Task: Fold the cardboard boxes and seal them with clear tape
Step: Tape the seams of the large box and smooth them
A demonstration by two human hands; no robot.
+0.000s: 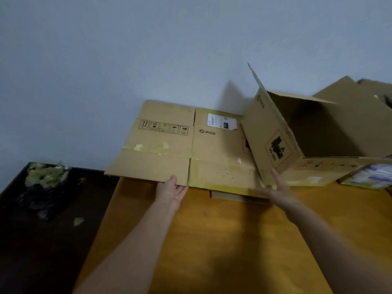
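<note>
My left hand [172, 188] pinches the near edge of the flattened cardboard box [165, 162] lying along the table's [212, 240] far edge. My right hand [275, 187], fingers straight, touches the opened box [273, 132] (standing at the far right corner).

light was dim and bluish; the open box [273, 132] cast a soft shadow on the wall [148, 49]; edges bowed, details blurred.
</note>
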